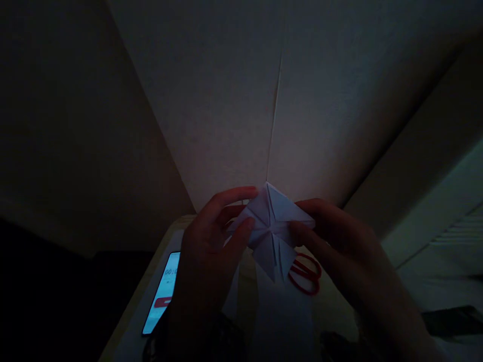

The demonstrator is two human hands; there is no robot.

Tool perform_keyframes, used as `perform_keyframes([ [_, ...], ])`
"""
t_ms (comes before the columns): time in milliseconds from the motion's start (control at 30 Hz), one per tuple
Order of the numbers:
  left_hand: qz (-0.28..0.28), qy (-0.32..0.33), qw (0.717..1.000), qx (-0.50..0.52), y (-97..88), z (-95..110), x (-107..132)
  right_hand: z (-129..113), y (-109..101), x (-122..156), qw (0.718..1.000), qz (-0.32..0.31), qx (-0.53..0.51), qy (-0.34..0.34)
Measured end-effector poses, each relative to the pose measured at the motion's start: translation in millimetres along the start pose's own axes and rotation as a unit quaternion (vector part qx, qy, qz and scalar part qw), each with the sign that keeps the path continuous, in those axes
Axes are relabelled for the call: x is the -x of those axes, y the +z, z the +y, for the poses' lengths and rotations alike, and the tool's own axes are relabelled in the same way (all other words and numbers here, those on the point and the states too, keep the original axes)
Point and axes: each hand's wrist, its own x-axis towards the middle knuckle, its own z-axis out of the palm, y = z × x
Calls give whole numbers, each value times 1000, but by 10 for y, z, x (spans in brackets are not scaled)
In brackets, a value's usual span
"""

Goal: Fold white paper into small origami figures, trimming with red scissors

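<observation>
Between my two hands is a folded white paper figure (pixel 270 216) with pointed flaps spreading from its centre. My left hand (pixel 219 236) pinches its left side, the thumb on the face and the forefinger along the upper left edge. My right hand (pixel 328 236) grips the right point, with the thumb in front and the fingers behind. Two lower flaps hang down, parted by a gap. Just behind the lower right flap show the red handles of a pair of scissors (pixel 306 274); their blades are hidden.
A lit phone (pixel 164 291) with a timer display lies on the table at the left, partly covered by my left arm. White paper (pixel 283 311) lies below the figure. Walls meet in a corner beyond the table. A dark flat object (pixel 453 321) is at the far right.
</observation>
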Motion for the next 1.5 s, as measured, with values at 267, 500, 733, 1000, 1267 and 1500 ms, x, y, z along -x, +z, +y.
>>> perform_keyframes([
  [267, -5, 31, 999, 23, 24, 32, 25, 24, 11, 67, 1000, 24, -15, 14],
  [500, -25, 22, 999, 22, 0, 40, 27, -47, 74, 59, 998, 50, -39, 14],
  [733, -42, -8, 999, 25, 9, 33, 6, -110, 51, 45, 995, 57, -75, 24],
  [1000, 50, -11, 996, 67, 42, 22, -34, -72, -16, 120, 995, 70, -7, -73],
  [1267, 42, -22, 992, 114, -15, -41, -24, -41, -19, 80, 969, -16, 157, -191],
  [1500, 63, -110, 984, 125, 11, 7, 8, -6, -89, 69, 967, -12, 165, -196],
])
